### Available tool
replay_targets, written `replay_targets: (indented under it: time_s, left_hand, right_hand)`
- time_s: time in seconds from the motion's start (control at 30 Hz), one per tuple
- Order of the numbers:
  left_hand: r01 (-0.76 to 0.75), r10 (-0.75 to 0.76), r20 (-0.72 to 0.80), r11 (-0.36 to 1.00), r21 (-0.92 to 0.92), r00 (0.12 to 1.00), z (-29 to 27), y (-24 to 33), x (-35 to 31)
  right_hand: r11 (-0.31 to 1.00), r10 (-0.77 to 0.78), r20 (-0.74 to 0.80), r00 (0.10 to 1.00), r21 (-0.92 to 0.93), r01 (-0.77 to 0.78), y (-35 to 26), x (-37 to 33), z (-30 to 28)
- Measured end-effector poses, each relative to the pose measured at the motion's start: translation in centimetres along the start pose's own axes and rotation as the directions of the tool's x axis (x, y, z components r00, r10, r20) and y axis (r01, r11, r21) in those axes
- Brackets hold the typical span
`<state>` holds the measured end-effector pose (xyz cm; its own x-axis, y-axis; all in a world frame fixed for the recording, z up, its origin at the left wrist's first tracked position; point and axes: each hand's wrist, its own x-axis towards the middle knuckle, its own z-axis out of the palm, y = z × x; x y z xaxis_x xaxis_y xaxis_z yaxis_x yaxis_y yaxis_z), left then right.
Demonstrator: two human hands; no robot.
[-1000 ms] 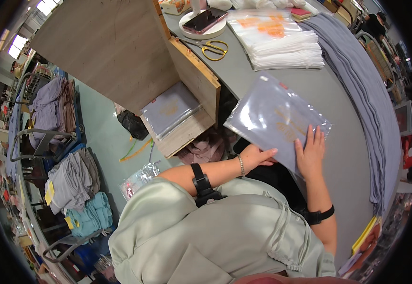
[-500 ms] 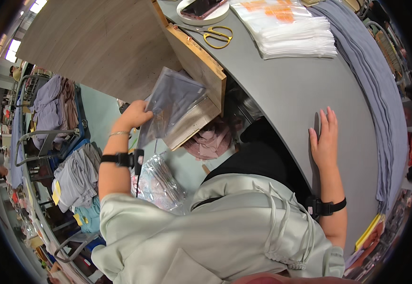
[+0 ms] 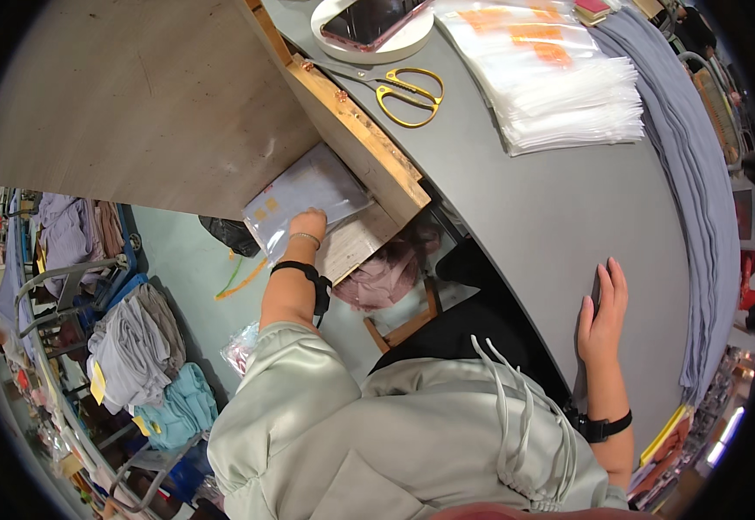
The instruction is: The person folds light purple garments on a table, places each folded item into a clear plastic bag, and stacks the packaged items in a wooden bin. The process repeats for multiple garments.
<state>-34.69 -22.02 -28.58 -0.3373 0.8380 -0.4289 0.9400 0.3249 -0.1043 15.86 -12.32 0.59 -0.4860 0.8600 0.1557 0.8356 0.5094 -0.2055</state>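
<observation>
A clear plastic bag with folded blue-grey cloth inside [image 3: 315, 184] lies in the low wooden shelf at the left of the table. My left hand [image 3: 308, 224] is closed at the bag's near edge, its fingertips partly hidden. My right hand [image 3: 604, 319] rests on the grey table [image 3: 559, 225] near its left edge, fingers stretched out and holding nothing. Ahead of it on the table lies a stack of clear zip bags with orange print [image 3: 568, 102]. Long folded blue-grey cloth [image 3: 688, 173] runs along the table's right side.
Scissors with yellow handles [image 3: 408, 95] and a phone [image 3: 376, 22] on a white round holder sit at the table's far left. Wooden panels [image 3: 178, 113] wall the shelf. Pink cloth [image 3: 382, 276] lies below it. Carts with folded garments [image 3: 139, 342] stand at left.
My left hand has carried the bagged cloth away from me and right, down into the wooden shelf, where it now lies flat. My right hand stays flat on the table. The view has shifted.
</observation>
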Motion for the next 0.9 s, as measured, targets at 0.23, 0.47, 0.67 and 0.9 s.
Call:
replay_targets:
  time_s: [0.23,0.47,0.67,0.9]
  left_hand:
    - [0.252,-0.273,-0.141,0.956,-0.151,0.951,-0.1,0.5,-0.2]
    - [0.428,-0.447,0.048,0.812,-0.397,0.893,2.2,2.4,-2.4]
    - [-0.030,-0.216,0.754,-0.967,-0.252,0.621,4.9,2.7,-0.7]
    - [-0.292,-0.312,0.859,-0.935,-0.201,0.406,6.8,4.8,1.7]
  right_hand:
    - [1.000,-0.020,0.004,1.000,0.023,0.020,0.0,0.1,0.0]
    - [1.000,-0.027,0.001,1.000,0.005,0.027,-0.1,0.1,-0.1]
    - [1.000,-0.005,0.000,1.000,-0.009,0.005,-0.6,0.2,-0.4]
    - [1.000,0.017,-0.022,1.000,0.008,-0.017,-0.6,0.1,-0.4]
